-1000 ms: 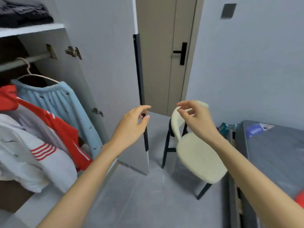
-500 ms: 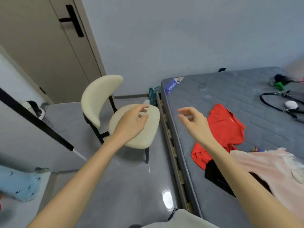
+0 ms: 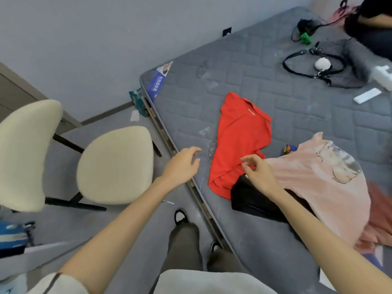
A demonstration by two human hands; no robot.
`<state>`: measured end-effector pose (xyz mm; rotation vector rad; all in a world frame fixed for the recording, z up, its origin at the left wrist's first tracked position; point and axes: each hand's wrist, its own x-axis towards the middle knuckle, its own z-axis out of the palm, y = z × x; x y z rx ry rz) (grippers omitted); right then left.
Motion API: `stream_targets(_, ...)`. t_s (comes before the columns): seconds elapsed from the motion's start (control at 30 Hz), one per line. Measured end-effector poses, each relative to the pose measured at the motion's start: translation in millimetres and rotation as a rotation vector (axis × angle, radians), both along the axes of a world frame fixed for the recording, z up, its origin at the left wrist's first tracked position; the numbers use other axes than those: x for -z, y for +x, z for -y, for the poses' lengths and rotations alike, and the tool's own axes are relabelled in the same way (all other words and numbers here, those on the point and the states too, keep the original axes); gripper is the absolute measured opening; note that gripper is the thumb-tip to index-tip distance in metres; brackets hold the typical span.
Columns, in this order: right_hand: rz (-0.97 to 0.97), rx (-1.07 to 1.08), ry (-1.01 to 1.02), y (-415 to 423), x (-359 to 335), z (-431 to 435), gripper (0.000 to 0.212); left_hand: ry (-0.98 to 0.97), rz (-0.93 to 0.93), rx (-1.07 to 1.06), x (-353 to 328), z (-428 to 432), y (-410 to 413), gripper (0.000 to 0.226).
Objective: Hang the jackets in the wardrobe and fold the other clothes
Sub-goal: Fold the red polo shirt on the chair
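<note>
Red garment (image 3: 239,141): crumpled on the bed (image 3: 233,77), near its left edge. A collar with a small label shows at the far end. The near corner meets the black garment (image 3: 250,198), and which lies over which is hard to tell.
Black garment: mostly hidden under the pink garment (image 3: 322,183) and the right forearm, so its kind cannot be made out.
Pink garment: pale and soft-looking, with a grey animal print. It is spread over the black one, and its near end is blurred.
Reddish cloth (image 3: 379,219): a blurred strip beneath the pink garment, cut off at the right edge.
Right grip (image 3: 259,172): hovers where red and black meet, fingers loosely curled and holding nothing. Whether a fingertip touches cloth cannot be told.
Left grip (image 3: 181,166): over the mattress edge, just left of the red garment, fingers relaxed and empty.
Bed: a grey quilted mattress with a printed label at the far corner.
Far end: a black strapped bag (image 3: 347,60) lies there. Beside it, a seated person (image 3: 373,22) is cut off by the frame.
Chair (image 3: 114,164): cream, fuzzy, dark-legged, on the floor left of the bed.
</note>
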<state>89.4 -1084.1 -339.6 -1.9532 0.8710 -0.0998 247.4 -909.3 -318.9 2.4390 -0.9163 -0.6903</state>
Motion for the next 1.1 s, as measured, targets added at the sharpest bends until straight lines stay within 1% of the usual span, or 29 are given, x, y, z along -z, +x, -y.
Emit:
stream_targets(0.13, -0.183, 0.06, 0.063, 9, 52, 27, 0.026, 0.105, -0.09, 0.148, 62, 49, 19, 0.04)
stream_targets(0.27, -0.311, 0.138, 0.144, 27, 100, 49, 0.034, 0.197, -0.19, 0.254, 127, 91, 32, 0.042)
stream_targets(0.4, -0.354, 0.352, 0.297, 52, 146, 71, 0.038, 0.238, -0.266, 0.341, 187, 129, 46, 0.043)
stream_targets(0.53, -0.348, 0.56, 0.383, 78, 195, 100, 0.041, 0.27, -0.299, 0.416, 248, 171, 59, 0.047)
stream_targets(0.6, -0.349, 0.647, 0.412, 89, 219, 117, 0.045, 0.31, -0.288, 0.435, 277, 185, 58, 0.055)
stream_targets(0.67, -0.372, 0.695, 0.445, 97, 241, 129, 0.049, 0.371, -0.282, 0.453, 301, 189, 54, 0.069)
stream_targets(0.77, -0.358, 0.775, 0.608, 103, 269, 137, 0.055, 0.387, -0.17, 0.478, 326, 185, 47, 0.085)
stream_targets(0.8, -0.344, 0.788, 0.668, 105, 277, 138, 0.053, 0.378, -0.114, 0.483, 331, 182, 46, 0.088)
stream_targets(0.83, -0.333, 0.785, 0.703, 107, 284, 138, 0.045, 0.373, -0.061, 0.484, 336, 178, 44, 0.09)
stream_targets(0.87, -0.319, 0.782, 0.712, 110, 289, 137, 0.032, 0.37, -0.014, 0.487, 339, 174, 44, 0.09)
stream_targets(0.9, -0.294, 0.792, 0.708, 112, 294, 136, 0.018, 0.363, 0.028, 0.493, 342, 169, 44, 0.085)
stream_targets(0.93, -0.265, 0.799, 0.691, 115, 296, 134, 0.008, 0.348, 0.063, 0.497, 343, 164, 44, 0.076)
stream_targets(1.0, -0.204, 0.817, 0.643, 119, 297, 131, 0.004, 0.284, 0.076, 0.471, 342, 157, 48, 0.046)
stream_targets(1.03, -0.17, 0.829, 0.623, 121, 293, 131, 0.002, 0.24, 0.044, 0.43, 339, 154, 51, 0.032)
stream_targets(1.1, -0.098, 0.853, 0.624, 127, 280, 131, 0.006, 0.144, -0.08, 0.319, 329, 147, 57, 0.017)
